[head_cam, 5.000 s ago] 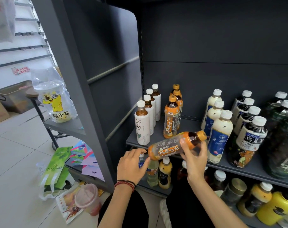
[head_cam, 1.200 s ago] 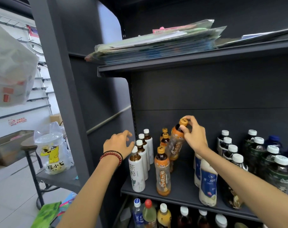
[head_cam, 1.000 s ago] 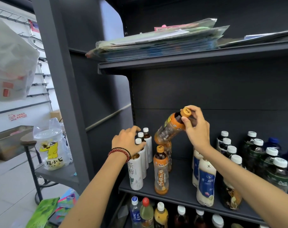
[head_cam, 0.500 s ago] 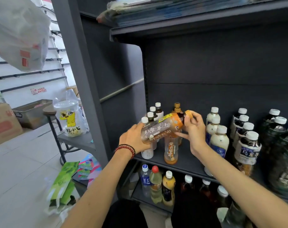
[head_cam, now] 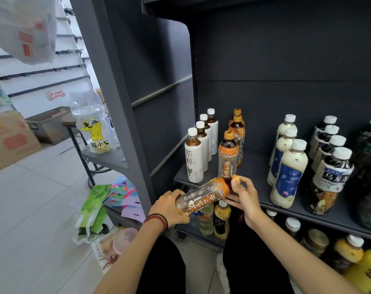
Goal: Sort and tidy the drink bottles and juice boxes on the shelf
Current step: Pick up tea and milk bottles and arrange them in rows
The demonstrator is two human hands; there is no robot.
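Orange-labelled tea bottle (head_cam: pixel 203 197) lay sideways between both hands, the left hand (head_cam: pixel 171 205) gripping its base and the right hand (head_cam: pixel 246 196) pinching its cap end. It had come down from above the row to just before the shelf (head_cam: pixel 256 164) edge. Beyond, the orange-capped row (head_cam: pixel 229 153) stood upright, apparently three deep, so shelving it remained.

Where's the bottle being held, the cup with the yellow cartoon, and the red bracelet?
held tea bottle (head_cam: pixel 201 198): head view, on the middle of its orange label.
cartoon cup (head_cam: pixel 95 129): head view, on the yellow character's picture.
red bracelet (head_cam: pixel 161 222): head view, on the beads at the wrist.
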